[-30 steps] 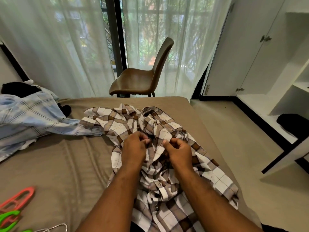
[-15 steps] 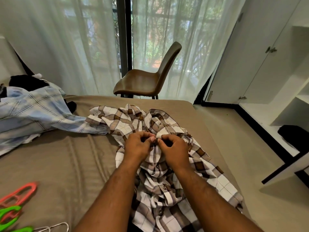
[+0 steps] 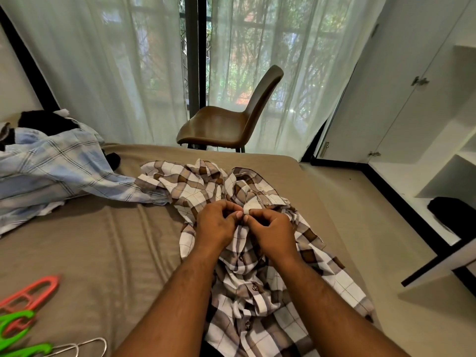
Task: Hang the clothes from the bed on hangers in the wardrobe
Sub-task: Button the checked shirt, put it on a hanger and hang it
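The brown-and-white checked shirt (image 3: 257, 300) lay crumpled on the bed (image 3: 103, 248), right of the frame's centre, running from the middle down to the lower edge. Its buttoned front faced up, and I could count three dark buttons in a line below the hands. The left grip (image 3: 219, 225) and the right grip (image 3: 273, 233) sat side by side on the upper part of that front, just below the collar. Both were closed on the cloth, fingers curled and thumbs pinching a fold, with their fingertips touching in the centre of the frame. I could not tell whether a button sat between them. Both bare forearms came up from the lower edge across the shirt.

One sleeve of the checked shirt reached left and touched a pale blue checked shirt (image 3: 51, 171), which was heaped at the left edge of the frame. A black garment (image 3: 43, 122) lay just behind it.

In the lower left corner, well apart from the shirts, a coral plastic hanger (image 3: 31, 292) rested on the bed. Green plastic hangers (image 3: 15, 323) lay below it, and a wire hanger (image 3: 85, 346) was at the bottom edge.

Beyond the foot of the bed stood a brown chair (image 3: 231, 124), in front of sheer white curtains (image 3: 116, 73). The white wardrobe (image 3: 412, 99) filled the right of the frame, with its shelves open. A dark bundle (image 3: 448, 212) lay on a low shelf.
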`<state>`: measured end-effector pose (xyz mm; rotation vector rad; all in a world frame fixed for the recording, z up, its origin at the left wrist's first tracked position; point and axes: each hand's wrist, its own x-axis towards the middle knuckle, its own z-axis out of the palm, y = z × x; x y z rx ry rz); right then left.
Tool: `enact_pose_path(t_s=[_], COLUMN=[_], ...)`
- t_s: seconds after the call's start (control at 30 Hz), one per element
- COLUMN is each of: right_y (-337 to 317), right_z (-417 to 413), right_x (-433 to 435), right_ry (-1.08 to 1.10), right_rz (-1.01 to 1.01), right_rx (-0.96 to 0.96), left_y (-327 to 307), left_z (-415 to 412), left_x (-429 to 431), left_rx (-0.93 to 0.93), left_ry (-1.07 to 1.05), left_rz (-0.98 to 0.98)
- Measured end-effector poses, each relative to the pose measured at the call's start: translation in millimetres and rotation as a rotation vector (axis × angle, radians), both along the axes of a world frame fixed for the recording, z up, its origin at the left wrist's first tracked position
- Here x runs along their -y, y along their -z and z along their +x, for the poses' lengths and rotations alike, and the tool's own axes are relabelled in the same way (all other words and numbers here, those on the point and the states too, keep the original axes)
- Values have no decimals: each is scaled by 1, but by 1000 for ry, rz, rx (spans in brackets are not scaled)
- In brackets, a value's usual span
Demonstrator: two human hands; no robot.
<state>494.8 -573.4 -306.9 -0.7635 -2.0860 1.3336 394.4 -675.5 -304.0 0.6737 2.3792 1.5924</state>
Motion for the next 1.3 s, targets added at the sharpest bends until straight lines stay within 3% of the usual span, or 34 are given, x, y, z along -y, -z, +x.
enact_pose_path(t_s=[0.13, 0.3, 0.6, 1.1, 1.23, 1.3], right_y=[3, 0, 3, 7, 1, 1], right_z=[3, 9, 5, 8, 11, 11], right_x=[0, -4, -6, -3, -6, -9], right_ry=[-21, -64, -22, 50, 34, 52], right_rz=[-21, -220, -141, -7, -131, -92], right_rx=[-10, -36, -37, 1, 17, 44], left_y=[0, 0, -3, -13, -13, -13], left_z=[1, -2, 2, 14, 15, 16], left_x=[-1, -1, -1, -6, -8, -9], left_rx=[-30, 17, 73, -236, -273, -309], left_ry=[10, 37, 110, 101, 159, 209], left_rz=[-26, 15, 41, -110, -149, -175])
